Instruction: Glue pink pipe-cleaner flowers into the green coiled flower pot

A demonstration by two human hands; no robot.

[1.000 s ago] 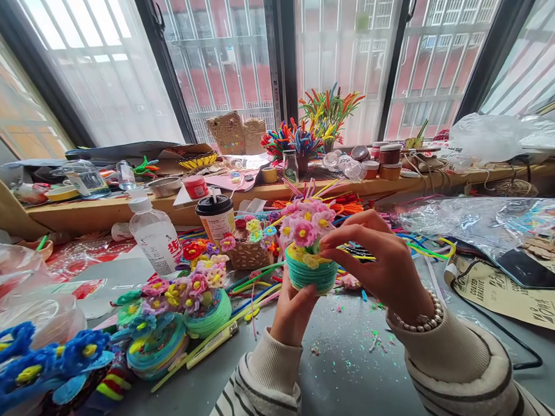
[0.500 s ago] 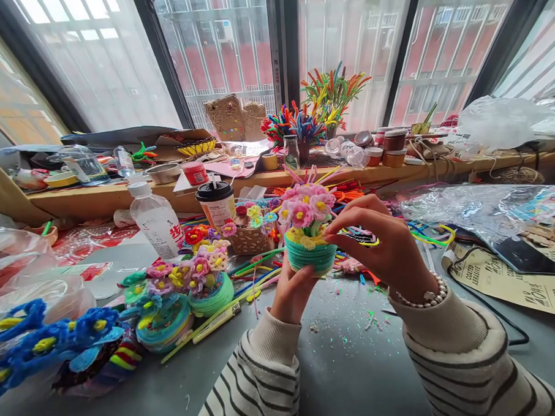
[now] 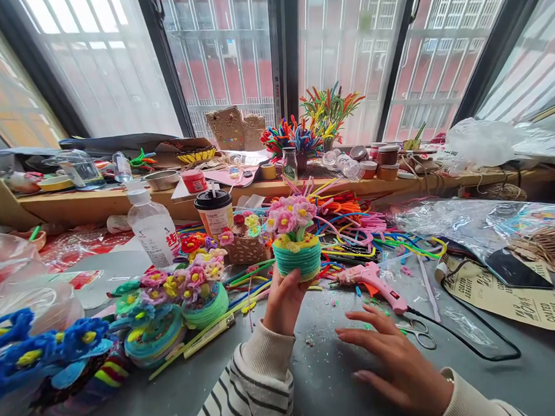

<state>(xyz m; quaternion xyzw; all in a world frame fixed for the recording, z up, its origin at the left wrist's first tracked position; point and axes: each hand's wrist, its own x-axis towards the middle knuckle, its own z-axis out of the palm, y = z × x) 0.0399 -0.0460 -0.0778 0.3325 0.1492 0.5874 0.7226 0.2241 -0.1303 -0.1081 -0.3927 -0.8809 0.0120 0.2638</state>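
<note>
Left of the glue gun [image 3: 377,284], the person's left hand [image 3: 284,296] grips the flower pot [image 3: 297,256] low, thumb pressed to its side, other fingers mostly hidden; holding this low should spare the petals [image 3: 285,221]. The right hand [image 3: 394,357], empty, fingers spread, is on the gun's near side.

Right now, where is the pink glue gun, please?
In the head view, the pink glue gun lies right of centre on the table, beyond the right hand and to the right of the turquoise flowerpot in the left hand.
</note>
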